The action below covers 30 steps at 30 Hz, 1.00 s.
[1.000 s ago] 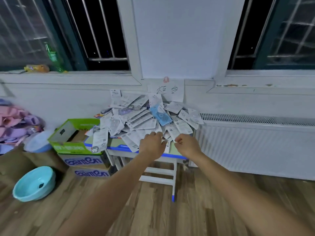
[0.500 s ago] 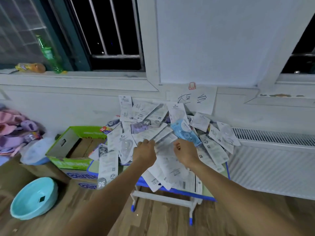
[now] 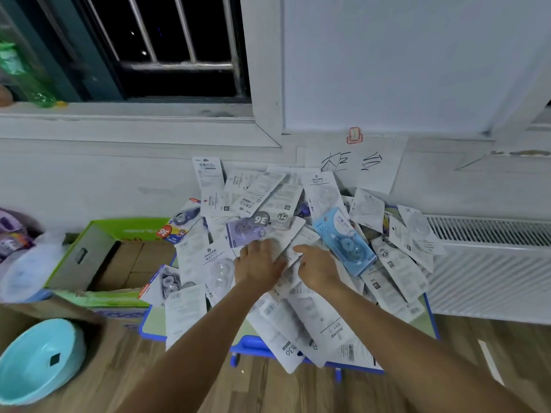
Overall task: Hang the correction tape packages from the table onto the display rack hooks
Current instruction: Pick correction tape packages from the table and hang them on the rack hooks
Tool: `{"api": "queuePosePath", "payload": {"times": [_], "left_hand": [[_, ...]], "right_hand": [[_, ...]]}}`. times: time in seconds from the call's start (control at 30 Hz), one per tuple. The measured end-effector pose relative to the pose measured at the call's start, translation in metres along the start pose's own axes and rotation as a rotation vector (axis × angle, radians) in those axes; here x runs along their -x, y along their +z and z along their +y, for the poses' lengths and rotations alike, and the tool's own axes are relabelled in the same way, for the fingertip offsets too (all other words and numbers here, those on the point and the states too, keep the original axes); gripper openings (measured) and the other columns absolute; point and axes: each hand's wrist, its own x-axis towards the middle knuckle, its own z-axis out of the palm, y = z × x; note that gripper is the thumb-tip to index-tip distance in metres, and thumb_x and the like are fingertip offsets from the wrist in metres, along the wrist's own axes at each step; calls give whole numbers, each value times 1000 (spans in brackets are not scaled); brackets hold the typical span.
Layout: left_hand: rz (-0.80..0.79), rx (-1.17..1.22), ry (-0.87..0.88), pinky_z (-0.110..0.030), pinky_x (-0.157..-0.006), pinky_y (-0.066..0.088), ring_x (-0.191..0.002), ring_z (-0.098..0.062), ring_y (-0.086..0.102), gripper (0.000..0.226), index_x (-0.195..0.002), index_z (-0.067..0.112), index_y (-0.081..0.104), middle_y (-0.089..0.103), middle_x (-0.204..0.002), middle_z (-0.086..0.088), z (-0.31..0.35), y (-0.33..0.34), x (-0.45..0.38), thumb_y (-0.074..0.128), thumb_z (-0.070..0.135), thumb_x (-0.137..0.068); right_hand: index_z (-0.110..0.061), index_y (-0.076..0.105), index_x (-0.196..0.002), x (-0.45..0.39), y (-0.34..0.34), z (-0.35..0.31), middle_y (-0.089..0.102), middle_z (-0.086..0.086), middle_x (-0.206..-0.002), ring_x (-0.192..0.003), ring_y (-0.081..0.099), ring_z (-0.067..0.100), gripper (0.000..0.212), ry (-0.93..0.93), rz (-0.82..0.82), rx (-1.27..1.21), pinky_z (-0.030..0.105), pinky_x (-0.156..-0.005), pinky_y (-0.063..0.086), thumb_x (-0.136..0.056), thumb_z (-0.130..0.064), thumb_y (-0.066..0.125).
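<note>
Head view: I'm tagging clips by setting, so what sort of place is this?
Probably a room in a home or a makeshift stockroom, not a shop: a barred window, a wall radiator, and correction tape packages heaped on a small table.

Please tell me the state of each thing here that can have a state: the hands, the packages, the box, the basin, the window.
left hand: fingers down on the pile, grip unclear
right hand: fingers curled on a white package
correction tape packages: loose overlapping heap, none hung
blue package: on top, face up
table: mostly covered
green cardboard box: open
turquoise basin: on floor, upright
window: barred, dark outside
</note>
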Motion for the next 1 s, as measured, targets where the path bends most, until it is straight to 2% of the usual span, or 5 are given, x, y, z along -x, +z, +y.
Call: {"api": "queuePosePath", "payload": {"times": [0.5, 0.6, 0.73, 0.83, 1.0], "left_hand": [[271, -22, 209, -32, -77, 46, -108, -25, 57, 42, -138, 14, 40, 60, -123, -8, 26, -13, 6, 40, 8, -96], [352, 163, 244, -31, -72, 47, -98, -27, 63, 48, -138, 12, 43, 66, -110, -13, 36, -18, 7, 40, -1, -93], [337, 688, 171, -24, -69, 47, -73, -26, 60, 27, -121, -1, 53, 61, -81, -13, 55, -27, 8, 37, 3, -99], [193, 1057, 47, -40, -86, 54, -95, -30, 61, 27, -116, 1, 54, 60, -98, -14, 71, -28, 7, 32, 6, -102], [-35, 1332, 27, -41, -78, 57, -84, -22, 65, 31, -94, 19, 61, 66, -95, -8, 103, -18, 8, 40, -4, -94]], "right_hand": [[-9, 68, -110, 8, -36, 2, 70, 9, -97, -91, 66, 21, 37, -10, 543, -350, 29, -83, 52, -83, 11, 53], [-5, 69, -103, 17, -51, 17, 70, 12, -97, -88, 67, 23, 25, -84, 625, -417, 35, -82, 54, -83, 8, 61], [-2, 69, -93, 29, -74, 33, 70, 14, -86, -75, 65, 22, 14, -102, 740, -414, 15, -73, 47, -80, 3, 69], [-5, 67, -78, 40, -90, 49, 63, 7, -68, -65, 58, 21, 6, -53, 770, -387, 22, -65, 43, -80, -7, 72], [-9, 59, -64, 64, -110, 81, 47, -5, -58, -63, 44, 15, 21, 53, 826, -360, 20, -57, 25, -83, -9, 69]]}}
